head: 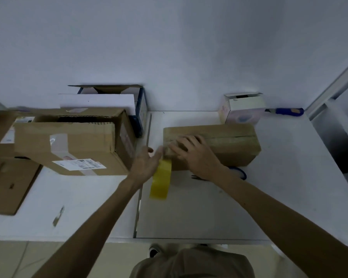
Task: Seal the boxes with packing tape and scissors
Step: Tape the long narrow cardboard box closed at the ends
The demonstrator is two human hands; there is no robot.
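A closed brown box (229,145) lies on the white table (279,187), with tape strips running along its top. My right hand (195,153) rests flat on the box's left end, fingers spread and straight. My left hand (147,163) reaches to the box's left edge, its straight fingers touching the corner. A yellow tape roll (161,180), blurred, hangs just below that corner beside my left hand; whether a strip joins it to the box is unclear. Blue-handled scissors (240,173) lie in front of the box, mostly hidden by my right wrist.
Several cardboard boxes (72,145) are stacked at the left, one with its flaps open, and a flat one (8,185) lies at the table's left edge. A small white box (243,109) and a blue-handled knife (287,111) sit behind the brown box.
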